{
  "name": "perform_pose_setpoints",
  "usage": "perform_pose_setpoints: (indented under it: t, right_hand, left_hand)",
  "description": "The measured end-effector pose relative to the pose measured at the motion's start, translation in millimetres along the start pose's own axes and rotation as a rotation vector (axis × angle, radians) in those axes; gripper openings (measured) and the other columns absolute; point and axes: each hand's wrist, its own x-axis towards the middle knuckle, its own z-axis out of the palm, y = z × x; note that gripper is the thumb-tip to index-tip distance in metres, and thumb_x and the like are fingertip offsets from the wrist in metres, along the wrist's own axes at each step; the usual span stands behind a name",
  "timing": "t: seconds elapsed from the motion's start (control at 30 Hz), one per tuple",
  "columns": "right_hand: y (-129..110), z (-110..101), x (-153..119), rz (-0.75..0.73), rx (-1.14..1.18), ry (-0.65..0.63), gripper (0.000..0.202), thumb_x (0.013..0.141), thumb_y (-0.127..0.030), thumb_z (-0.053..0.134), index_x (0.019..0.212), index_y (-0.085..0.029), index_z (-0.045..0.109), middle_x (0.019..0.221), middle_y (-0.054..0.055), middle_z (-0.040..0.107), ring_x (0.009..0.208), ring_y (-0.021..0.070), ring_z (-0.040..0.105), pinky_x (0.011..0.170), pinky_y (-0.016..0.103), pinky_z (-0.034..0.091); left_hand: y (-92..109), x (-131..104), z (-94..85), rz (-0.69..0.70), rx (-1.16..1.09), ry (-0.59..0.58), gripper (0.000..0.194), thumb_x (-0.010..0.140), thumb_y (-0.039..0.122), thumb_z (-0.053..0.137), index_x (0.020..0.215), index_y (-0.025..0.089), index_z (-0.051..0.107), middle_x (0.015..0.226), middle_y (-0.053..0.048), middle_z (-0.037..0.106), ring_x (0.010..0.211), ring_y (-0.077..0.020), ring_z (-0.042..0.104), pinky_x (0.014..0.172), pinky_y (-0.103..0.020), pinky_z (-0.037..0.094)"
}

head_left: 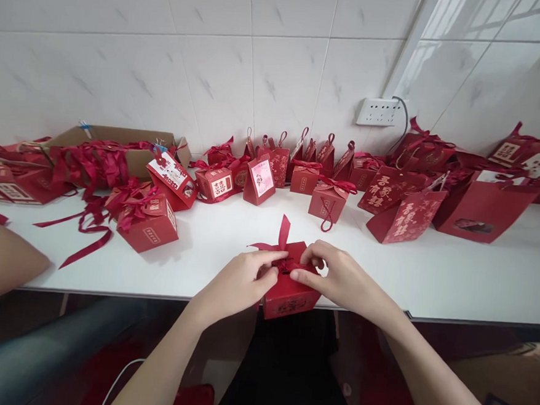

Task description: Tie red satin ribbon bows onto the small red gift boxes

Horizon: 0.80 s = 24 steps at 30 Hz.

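Observation:
A red gift box (293, 301) sits at the table's front edge, its near side jutting slightly over it. Red ribbon (284, 233) lies across its top, one end sticking up and another trailing to the left. My left hand (246, 281) is at the box's left side, thumb and fingers closed on the ribbon at the centre. From the right, my right hand (327, 269) pinches the ribbon with thumb and curled fingers over the box top. The exact crossing of the ribbon is partly hidden by my fingers.
Several finished-looking red boxes, such as one with a cord loop (329, 203), line the table's back. An open cardboard carton (140, 135) full of ribbon stands back left. Another person's arm (4, 261) rests at the left edge. A power strip (377, 112) hangs on the wall.

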Motion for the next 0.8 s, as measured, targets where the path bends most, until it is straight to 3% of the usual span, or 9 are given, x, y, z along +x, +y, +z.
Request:
perform_pose_setpoints:
  t: [0.2, 0.37, 0.47, 0.63, 0.8]
  right_hand:
    - [10, 15, 7, 0.057, 0.236, 0.068, 0.025, 0.081, -0.042, 0.055, 0.071, -0.019, 0.058, 0.076, 0.002, 0.057, 0.074, 0.0164, 0.052, 0.069, 0.029, 0.040]
    - [14, 24, 3, 0.150, 0.473, 0.200, 0.032, 0.077, -0.050, 0.056, 0.067, -0.019, 0.057, 0.104, 0.007, 0.056, 0.103, 0.0224, 0.051, 0.081, 0.030, 0.041]
    - [17, 29, 0, 0.188, 0.609, 0.180, 0.034, 0.077, -0.050, 0.058, 0.064, -0.018, 0.056, 0.110, 0.006, 0.056, 0.103, 0.0219, 0.052, 0.085, 0.031, 0.039]
    - [19, 33, -2, 0.276, 0.861, 0.116, 0.036, 0.072, -0.049, 0.065, 0.062, -0.017, 0.054, 0.077, 0.002, 0.059, 0.070, 0.0154, 0.054, 0.067, 0.028, 0.041]
    - [18, 34, -3, 0.291, 1.012, 0.122, 0.034, 0.070, -0.046, 0.069, 0.061, -0.015, 0.057, 0.103, 0.009, 0.063, 0.085, 0.0184, 0.058, 0.073, 0.027, 0.043]
  left_hand:
    - [-3, 0, -3.6, -0.035, -0.103, -0.056, 0.040, 0.086, 0.033, 0.044, 0.124, 0.027, 0.056, 0.101, -0.003, 0.068, 0.075, -0.0147, 0.062, 0.068, -0.025, 0.048]
    - [-4, 0, -4.9, -0.034, -0.203, -0.088, 0.044, 0.086, 0.036, 0.047, 0.128, 0.026, 0.051, 0.076, 0.002, 0.057, 0.060, -0.0093, 0.050, 0.060, -0.022, 0.044]
    - [-4, -3, -3.5, -0.038, -0.270, -0.004, 0.040, 0.083, 0.036, 0.052, 0.122, 0.026, 0.055, 0.070, 0.005, 0.049, 0.055, -0.0070, 0.045, 0.054, -0.019, 0.040]
    - [-4, -13, 6.2, -0.138, -0.360, 0.166, 0.028, 0.078, 0.041, 0.059, 0.098, 0.021, 0.060, 0.070, 0.005, 0.048, 0.046, -0.0043, 0.042, 0.041, -0.017, 0.034]
    - [-2, -25, 24.5, -0.215, -0.475, 0.283, 0.022, 0.078, 0.040, 0.059, 0.085, 0.020, 0.053, 0.064, 0.007, 0.047, 0.039, -0.0036, 0.043, 0.037, -0.017, 0.033]
